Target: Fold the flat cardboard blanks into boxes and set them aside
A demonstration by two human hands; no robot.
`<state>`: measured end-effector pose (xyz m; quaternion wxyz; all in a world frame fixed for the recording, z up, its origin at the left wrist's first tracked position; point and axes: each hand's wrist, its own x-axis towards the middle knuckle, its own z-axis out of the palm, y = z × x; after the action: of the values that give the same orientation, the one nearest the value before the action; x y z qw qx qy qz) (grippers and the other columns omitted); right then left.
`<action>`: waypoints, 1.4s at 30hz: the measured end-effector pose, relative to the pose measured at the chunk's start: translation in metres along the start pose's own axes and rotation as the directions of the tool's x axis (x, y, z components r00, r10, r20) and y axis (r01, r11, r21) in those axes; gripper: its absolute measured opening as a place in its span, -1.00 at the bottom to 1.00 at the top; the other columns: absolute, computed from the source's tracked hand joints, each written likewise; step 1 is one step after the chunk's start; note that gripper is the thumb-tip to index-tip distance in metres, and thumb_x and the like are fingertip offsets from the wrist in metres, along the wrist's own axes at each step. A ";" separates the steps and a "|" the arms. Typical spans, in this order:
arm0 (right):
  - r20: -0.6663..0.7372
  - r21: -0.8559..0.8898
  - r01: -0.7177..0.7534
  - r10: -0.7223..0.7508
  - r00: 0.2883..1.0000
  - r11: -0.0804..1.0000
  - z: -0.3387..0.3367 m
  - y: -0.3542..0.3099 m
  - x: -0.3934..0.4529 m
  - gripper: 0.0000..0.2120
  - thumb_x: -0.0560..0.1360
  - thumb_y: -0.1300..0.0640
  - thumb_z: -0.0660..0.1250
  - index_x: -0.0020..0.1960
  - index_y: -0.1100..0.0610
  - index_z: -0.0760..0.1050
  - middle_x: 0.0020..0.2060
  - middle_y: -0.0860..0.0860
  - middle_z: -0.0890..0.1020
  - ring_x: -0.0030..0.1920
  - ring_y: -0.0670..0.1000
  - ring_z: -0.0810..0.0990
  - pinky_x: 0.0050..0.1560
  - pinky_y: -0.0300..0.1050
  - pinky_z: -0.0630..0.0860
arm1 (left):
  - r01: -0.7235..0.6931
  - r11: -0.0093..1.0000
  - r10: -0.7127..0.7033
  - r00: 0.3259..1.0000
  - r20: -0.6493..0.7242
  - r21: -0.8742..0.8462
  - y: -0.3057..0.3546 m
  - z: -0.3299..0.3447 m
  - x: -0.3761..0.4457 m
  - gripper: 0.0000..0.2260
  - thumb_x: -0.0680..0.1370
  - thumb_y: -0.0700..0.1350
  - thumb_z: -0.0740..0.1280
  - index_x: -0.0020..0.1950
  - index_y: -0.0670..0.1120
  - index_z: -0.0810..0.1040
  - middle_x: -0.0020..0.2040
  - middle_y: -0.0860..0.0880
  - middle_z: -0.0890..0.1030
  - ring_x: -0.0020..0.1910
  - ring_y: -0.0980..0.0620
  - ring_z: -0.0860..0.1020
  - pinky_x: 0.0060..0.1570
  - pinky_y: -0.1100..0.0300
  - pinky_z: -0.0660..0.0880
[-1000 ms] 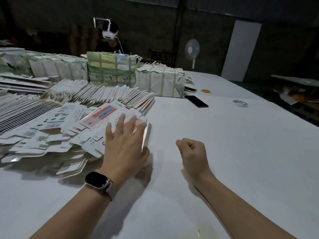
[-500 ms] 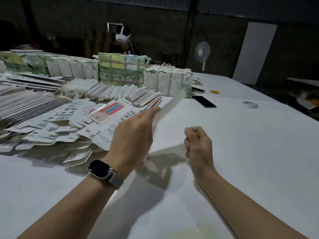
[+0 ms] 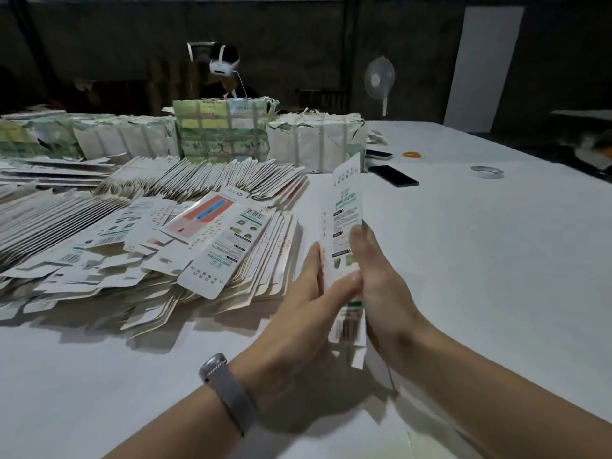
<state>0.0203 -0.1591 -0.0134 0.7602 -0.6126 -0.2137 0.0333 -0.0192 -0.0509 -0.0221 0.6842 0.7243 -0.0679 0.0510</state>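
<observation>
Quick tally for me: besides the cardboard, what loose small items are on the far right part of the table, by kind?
Phones: 2, black one and pale one
Tape rolls: 2, orange and clear
Total: 4

Left hand (image 3: pixel 298 313) and right hand (image 3: pixel 374 279) raised together, palms facing (fingers extended), forearms converging
</observation>
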 end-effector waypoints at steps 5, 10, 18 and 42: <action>0.123 -0.038 -0.023 0.027 0.992 0.999 -0.010 0.000 0.001 -0.57 0.55 -0.30 0.22 0.41 -0.36 0.39 0.30 -0.29 0.56 0.22 -0.25 0.58 0.07 -0.30 0.57 | 0.119 0.981 -0.092 0.981 0.171 -0.155 -0.008 0.004 0.013 -0.42 0.53 0.05 0.36 0.55 0.01 0.36 0.12 0.00 0.68 -0.06 0.28 0.67 -0.13 0.32 0.59; 0.154 -0.044 -0.051 0.058 0.986 0.998 -0.018 -0.002 0.010 -0.45 0.46 -0.11 0.44 0.33 -0.46 0.31 0.15 -0.32 0.63 0.17 -0.16 0.64 0.02 -0.09 0.65 | 0.106 0.954 -0.067 0.987 0.144 -0.279 0.012 0.000 0.023 -0.80 0.58 -0.12 0.21 -0.04 -0.15 0.61 -0.30 -0.05 0.62 -0.45 0.15 0.61 -0.44 0.39 0.51; 0.029 -0.003 -0.027 0.027 0.999 1.000 -0.018 -0.012 0.018 -0.22 0.24 -0.12 0.55 0.41 -0.02 0.39 0.07 0.07 0.66 0.00 0.03 0.71 -0.08 -0.03 0.66 | -0.017 0.951 0.079 0.979 0.189 -0.308 -0.006 -0.005 0.013 -0.61 0.56 -0.05 0.32 0.40 -0.01 0.49 -0.03 0.07 0.70 -0.06 0.11 0.67 -0.11 0.25 0.58; 0.007 0.061 -0.091 0.091 0.996 0.994 -0.021 -0.011 0.015 -0.55 0.39 -0.27 0.39 0.26 -0.39 0.44 0.10 -0.09 0.67 0.04 0.02 0.71 -0.21 -0.02 0.65 | 0.174 0.931 -0.106 0.970 0.217 -0.322 -0.005 -0.012 0.023 -0.38 0.38 0.23 0.56 0.18 -0.23 0.60 -0.17 -0.17 0.71 -0.32 0.04 0.69 -0.23 0.20 0.63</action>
<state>0.0396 -0.1765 -0.0018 0.7759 -0.5980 -0.1861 0.0759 0.0045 -0.0389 -0.0227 0.7903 0.6004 -0.0905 -0.0818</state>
